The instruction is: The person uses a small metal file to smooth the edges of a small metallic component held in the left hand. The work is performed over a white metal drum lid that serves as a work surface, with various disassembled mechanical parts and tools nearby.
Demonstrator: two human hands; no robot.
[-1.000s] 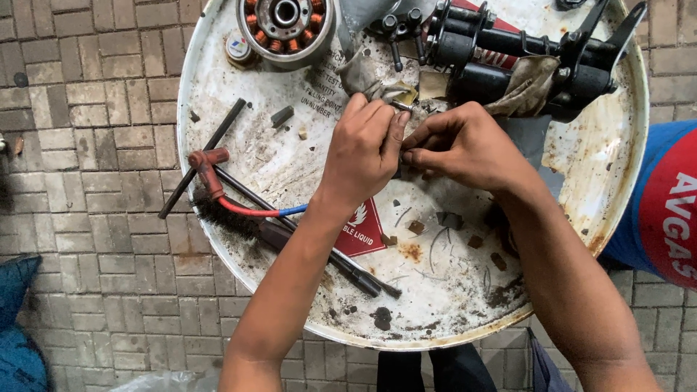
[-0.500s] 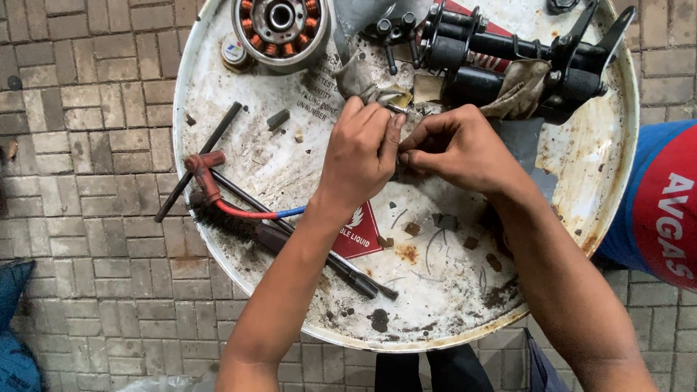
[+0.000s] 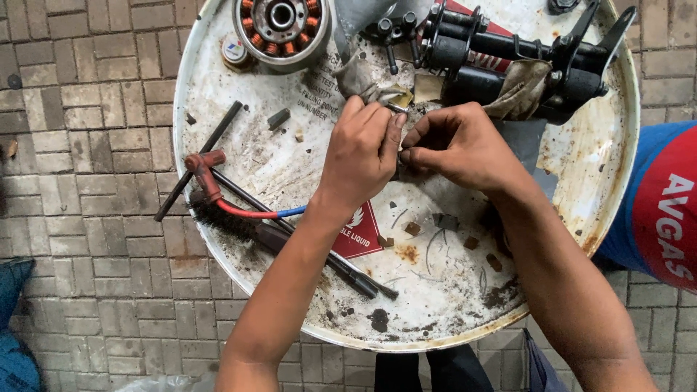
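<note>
My left hand [image 3: 361, 154] and my right hand [image 3: 457, 143] meet fingertip to fingertip over the top of a white, stained drum lid [image 3: 290, 167]. Both hands pinch a small part between them; the fingers hide most of it. Just beyond the fingers lie a small brass-coloured piece [image 3: 398, 97] and a dirty rag [image 3: 361, 76]. A black machine assembly [image 3: 508, 62] with tubes and brackets lies at the far side of the lid, right above my right hand.
A round stator with copper coils [image 3: 282, 20] sits at the lid's far left. A red-handled tool [image 3: 207, 174], a wire brush [image 3: 225, 218] and dark rods [image 3: 200, 160] lie on the left half. A blue and red drum [image 3: 664, 210] stands to the right. Brick paving [image 3: 80, 181] surrounds everything.
Both hands stay together at the same spot on the lid. The fingers have shifted slightly around the small part.
</note>
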